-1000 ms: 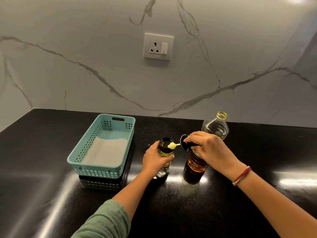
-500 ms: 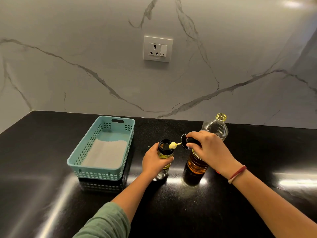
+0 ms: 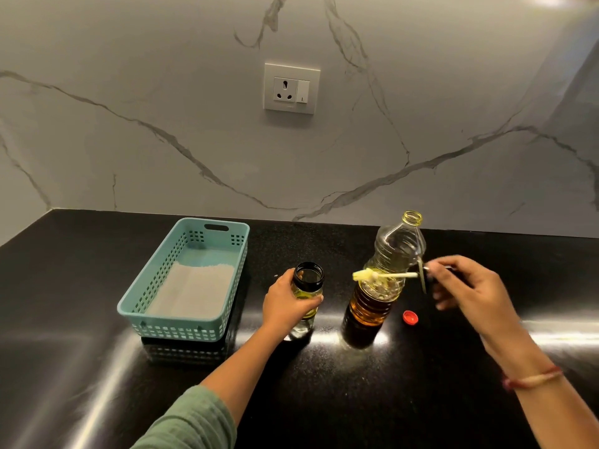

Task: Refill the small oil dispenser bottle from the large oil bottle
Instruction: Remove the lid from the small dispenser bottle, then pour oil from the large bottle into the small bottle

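The small glass dispenser bottle (image 3: 307,288) stands upright and uncapped on the black counter (image 3: 324,400), with a little yellow oil inside. My left hand (image 3: 285,304) grips its body. My right hand (image 3: 466,285) pinches the dispenser's black lid (image 3: 423,278), held on edge, with its pale brush stem (image 3: 382,275) pointing left across the large bottle. The large clear oil bottle (image 3: 387,264) stands uncapped between my hands, roughly half full of amber oil. Its red cap (image 3: 410,317) lies on the counter to its right.
A teal perforated plastic basket (image 3: 152,298) with a white liner sits left of the small bottle. A marble backsplash with a wall socket (image 3: 291,88) rises behind the counter.
My right hand has carried the lid with its brush from over the small bottle's mouth to the right, past the large bottle. The red cap has come into view. My left hand has stayed put.
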Demonstrator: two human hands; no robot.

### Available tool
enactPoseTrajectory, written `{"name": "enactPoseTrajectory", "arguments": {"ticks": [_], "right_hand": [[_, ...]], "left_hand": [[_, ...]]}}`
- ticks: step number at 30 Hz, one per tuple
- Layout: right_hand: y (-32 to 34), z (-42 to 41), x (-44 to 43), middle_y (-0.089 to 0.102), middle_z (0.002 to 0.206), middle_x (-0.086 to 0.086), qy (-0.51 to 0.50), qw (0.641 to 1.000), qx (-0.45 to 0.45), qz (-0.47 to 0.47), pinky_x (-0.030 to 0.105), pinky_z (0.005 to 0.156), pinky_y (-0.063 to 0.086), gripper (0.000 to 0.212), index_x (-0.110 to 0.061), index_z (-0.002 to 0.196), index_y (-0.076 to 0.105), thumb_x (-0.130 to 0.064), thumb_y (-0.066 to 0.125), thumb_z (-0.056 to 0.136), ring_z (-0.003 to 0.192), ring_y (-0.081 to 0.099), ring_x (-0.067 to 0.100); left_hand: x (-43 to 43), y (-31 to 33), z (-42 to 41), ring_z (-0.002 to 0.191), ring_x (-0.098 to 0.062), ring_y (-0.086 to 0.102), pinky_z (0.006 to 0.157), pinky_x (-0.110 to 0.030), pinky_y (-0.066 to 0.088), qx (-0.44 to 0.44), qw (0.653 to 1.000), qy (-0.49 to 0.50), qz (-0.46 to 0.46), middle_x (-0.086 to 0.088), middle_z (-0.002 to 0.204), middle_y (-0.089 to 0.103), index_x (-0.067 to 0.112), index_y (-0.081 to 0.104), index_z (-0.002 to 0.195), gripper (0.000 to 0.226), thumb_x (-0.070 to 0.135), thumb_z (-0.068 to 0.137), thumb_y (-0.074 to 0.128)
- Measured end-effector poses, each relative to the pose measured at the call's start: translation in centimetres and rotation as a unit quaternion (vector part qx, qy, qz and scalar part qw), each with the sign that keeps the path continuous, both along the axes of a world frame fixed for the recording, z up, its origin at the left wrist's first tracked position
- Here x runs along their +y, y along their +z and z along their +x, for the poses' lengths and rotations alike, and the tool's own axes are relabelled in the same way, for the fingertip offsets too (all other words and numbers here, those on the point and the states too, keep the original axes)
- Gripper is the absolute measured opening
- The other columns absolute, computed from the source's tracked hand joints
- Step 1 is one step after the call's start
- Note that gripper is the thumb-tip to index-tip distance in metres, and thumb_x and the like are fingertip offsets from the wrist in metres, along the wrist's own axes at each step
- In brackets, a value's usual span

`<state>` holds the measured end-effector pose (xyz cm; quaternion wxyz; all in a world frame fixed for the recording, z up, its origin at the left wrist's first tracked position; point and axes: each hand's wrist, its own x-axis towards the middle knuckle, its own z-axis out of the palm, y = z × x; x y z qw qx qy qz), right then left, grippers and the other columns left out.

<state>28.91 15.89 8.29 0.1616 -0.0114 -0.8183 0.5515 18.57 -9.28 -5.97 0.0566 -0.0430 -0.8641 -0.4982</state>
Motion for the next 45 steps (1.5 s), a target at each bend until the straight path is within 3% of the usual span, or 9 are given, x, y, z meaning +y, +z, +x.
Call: {"name": "enactPoseTrajectory", "arguments": {"ticks": [4, 7, 11, 22, 28, 33, 41, 45], "right_hand": [[-4.0, 0.7, 4.4, 0.055, 0.055, -0.005, -0.128, 0.976, -0.079, -0.157, 0.016, 0.035, 0.038, 0.024, -0.022, 0.066, 0.07, -0.041, 0.063, 0.079, 0.043, 0.048, 0.003], [-7.6, 0.0, 7.4, 0.043, 0.06, 0.004, -0.211, 0.954, -0.136, -0.167, 0.016, 0.032, 0.032, 0.032, -0.014, 0.067, 0.058, -0.033, 0.056, 0.093, 0.042, 0.04, 0.008], [-11.1, -1.9, 9.6, 0.04, 0.063, 0.005, -0.267, 0.931, -0.17, -0.184, 0.015, 0.029, 0.031, 0.033, -0.011, 0.072, 0.052, -0.033, 0.051, 0.096, 0.051, 0.035, 0.013], [-14.8, -4.5, 11.6, 0.04, 0.062, 0.003, -0.276, 0.908, -0.266, -0.167, 0.018, 0.031, 0.033, 0.034, -0.01, 0.076, 0.054, -0.038, 0.052, 0.095, 0.049, 0.036, 0.013], [-15.1, -4.5, 11.8, 0.041, 0.063, 0.003, -0.27, 0.904, -0.282, -0.174, 0.02, 0.035, 0.034, 0.034, -0.011, 0.074, 0.054, -0.039, 0.052, 0.095, 0.05, 0.037, 0.012], [-14.7, -4.5, 11.9, 0.047, 0.064, 0.005, -0.255, 0.91, -0.304, -0.121, 0.022, 0.039, 0.036, 0.042, -0.011, 0.08, 0.057, -0.052, 0.052, 0.09, 0.049, 0.04, 0.014], [-13.4, -2.7, 12.0, 0.066, 0.075, 0.017, -0.245, 0.91, -0.331, 0.038, 0.028, 0.048, 0.045, 0.061, -0.015, 0.099, 0.052, -0.069, 0.027, 0.088, 0.056, 0.053, 0.022], [-12.3, -1.4, 12.2, 0.065, 0.08, 0.009, -0.297, 0.889, -0.259, 0.232, 0.036, 0.067, 0.045, 0.077, -0.014, 0.097, 0.058, -0.077, 0.016, 0.079, 0.076, 0.059, 0.029]], "left_hand": [[0.0, -0.2, -0.2, 0.103, -0.008, 0.061, 0.09, -0.036, 0.052, -0.002, 1.0, 0.001, 0.007, 0.014, 0.106, 0.067, 0.033, 0.06, 0.11, 0.054, 0.045, 0.063, 0.084], [0.1, -0.3, -0.1, 0.104, -0.009, 0.062, 0.091, -0.034, 0.051, -0.002, 1.0, 0.003, 0.017, 0.015, 0.106, 0.066, 0.033, 0.059, 0.11, 0.054, 0.041, 0.063, 0.086], [0.2, -0.4, -0.1, 0.104, -0.01, 0.061, 0.092, -0.034, 0.051, -0.01, 1.0, 0.013, 0.026, 0.013, 0.106, 0.067, 0.033, 0.059, 0.11, 0.054, 0.037, 0.064, 0.087], [0.4, 0.4, 0.4, 0.098, -0.006, 0.058, 0.082, -0.02, 0.04, -0.015, 0.999, 0.004, 0.033, 0.017, 0.099, 0.062, 0.036, 0.055, 0.104, 0.05, 0.03, 0.066, 0.087], [0.3, 0.0, 0.2, 0.101, -0.008, 0.061, 0.088, -0.027, 0.047, -0.018, 0.999, 0.006, 0.027, 0.015, 0.103, 0.066, 0.035, 0.058, 0.106, 0.05, 0.035, 0.065, 0.087], [0.3, 0.2, 0.3, 0.099, -0.007, 0.059, 0.087, -0.027, 0.046, -0.013, 1.0, 0.006, 0.023, 0.017, 0.1, 0.063, 0.037, 0.055, 0.104, 0.05, 0.034, 0.065, 0.087], [0.2, 0.1, 0.2, 0.099, -0.006, 0.058, 0.086, -0.026, 0.044, -0.013, 1.0, 0.006, 0.018, 0.018, 0.1, 0.062, 0.038, 0.055, 0.106, 0.051, 0.036, 0.066, 0.087], [0.2, 0.0, 0.2, 0.099, -0.005, 0.057, 0.085, -0.026, 0.044, -0.015, 1.0, 0.007, 0.019, 0.018, 0.1, 0.062, 0.035, 0.058, 0.109, 0.052, 0.036, 0.066, 0.086]]}}
